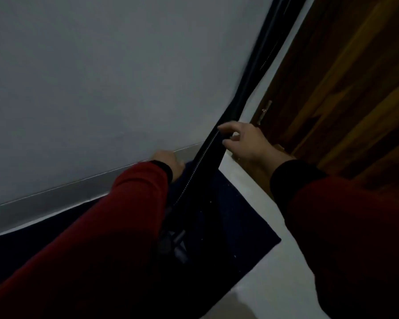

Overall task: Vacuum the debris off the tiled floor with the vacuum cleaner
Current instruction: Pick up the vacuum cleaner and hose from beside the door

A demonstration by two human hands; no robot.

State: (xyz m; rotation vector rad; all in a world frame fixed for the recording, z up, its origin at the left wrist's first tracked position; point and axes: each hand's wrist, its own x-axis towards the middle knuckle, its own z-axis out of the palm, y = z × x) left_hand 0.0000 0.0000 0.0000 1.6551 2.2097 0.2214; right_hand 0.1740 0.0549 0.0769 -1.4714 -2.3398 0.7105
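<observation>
Red sleeves fill the bottom of the frame, the left sleeve (97, 229) rising from the lower left corner toward the centre and the right sleeve (346, 238) running up the lower right side. Both end in dark cuffs.

At the far left, a pale grey wall (101, 77) takes up most of the upper left of the frame, with a lighter baseboard (55, 194) slanting along its foot. Below the baseboard lies a dark blue mat (240, 217) on the pale floor (286, 272), dotted with small light specks.

Just left of centre, the left hand (168, 163) reaches down beside a dark fabric cover with a zipper (205, 155). Its fingers are turned away and hidden behind the cover, so I cannot tell whether they are curled on anything.

Through the centre, that dark cover runs as a long narrow strip from the mat up to the top right of the frame, standing against the wall corner. A dim, blurred shape (173, 245) shows in the shadow at its foot; I cannot tell whether this is the vacuum cleaner.

Right of centre, the right hand (247, 143) hovers at the cover's edge, fingers loosely spread, with thumb and forefinger close to the zipper line but not clearly pinching it.

At the far right stands a brown wooden door (355, 88) with a small metal handle (265, 111).
</observation>
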